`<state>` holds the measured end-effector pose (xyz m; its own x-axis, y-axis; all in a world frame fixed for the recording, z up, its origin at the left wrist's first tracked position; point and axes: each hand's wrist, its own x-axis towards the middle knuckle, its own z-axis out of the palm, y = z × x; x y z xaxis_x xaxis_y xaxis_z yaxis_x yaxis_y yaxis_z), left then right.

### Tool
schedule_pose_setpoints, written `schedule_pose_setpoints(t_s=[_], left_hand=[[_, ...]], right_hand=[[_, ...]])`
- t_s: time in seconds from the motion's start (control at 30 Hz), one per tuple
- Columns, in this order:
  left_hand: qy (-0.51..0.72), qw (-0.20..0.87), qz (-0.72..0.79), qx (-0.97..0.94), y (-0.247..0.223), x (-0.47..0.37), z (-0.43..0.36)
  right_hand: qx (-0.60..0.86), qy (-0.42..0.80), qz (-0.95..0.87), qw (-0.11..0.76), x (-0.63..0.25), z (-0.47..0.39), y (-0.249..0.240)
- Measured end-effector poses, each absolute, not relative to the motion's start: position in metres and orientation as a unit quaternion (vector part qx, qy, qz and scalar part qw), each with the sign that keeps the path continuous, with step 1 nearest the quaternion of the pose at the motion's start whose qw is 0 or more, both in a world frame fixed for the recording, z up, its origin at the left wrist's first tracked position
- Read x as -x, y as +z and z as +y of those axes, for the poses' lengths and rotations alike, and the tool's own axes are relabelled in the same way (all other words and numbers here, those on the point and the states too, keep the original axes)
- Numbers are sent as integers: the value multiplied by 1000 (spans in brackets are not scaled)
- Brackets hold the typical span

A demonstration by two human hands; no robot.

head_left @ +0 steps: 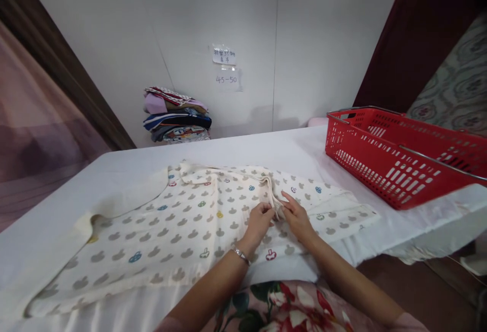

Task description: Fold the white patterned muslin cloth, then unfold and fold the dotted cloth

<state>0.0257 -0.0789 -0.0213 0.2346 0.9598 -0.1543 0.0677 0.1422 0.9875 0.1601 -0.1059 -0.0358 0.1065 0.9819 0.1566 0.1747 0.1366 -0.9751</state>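
Note:
A cream cloth (190, 220) printed with grey and coloured mushroom shapes lies spread over the white-covered table. Its left edge curls up. Near its middle right, a gathered fold stands up between my hands. My left hand (261, 220), below a silver bracelet-like band at the wrist, pinches the left side of this fold. On the fold's right side, my right hand (297, 215) holds the fabric between thumb and fingers, with the index finger partly extended.
A red plastic basket (380, 164) with metal handles stands at the table's right. Folded clothes (177, 119) are stacked at the back left, against a white wall bearing two paper labels (227, 78). The white table cover (125, 170) reaches the front edge.

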Motion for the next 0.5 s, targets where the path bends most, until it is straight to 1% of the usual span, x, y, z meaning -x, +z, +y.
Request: schedule_pose_setpoints(t_s=[0.2, 0.33, 0.5], left_hand=[[395, 620, 428, -526, -25, -24, -79], [400, 652, 396, -508, -26, -23, -78], [369, 635, 427, -527, -18, -21, -76]], right_hand=[[504, 365, -599, 503, -151, -116, -26], [489, 360, -618, 499, -152, -116, -31], [523, 338, -595, 508, -156, -112, -43]])
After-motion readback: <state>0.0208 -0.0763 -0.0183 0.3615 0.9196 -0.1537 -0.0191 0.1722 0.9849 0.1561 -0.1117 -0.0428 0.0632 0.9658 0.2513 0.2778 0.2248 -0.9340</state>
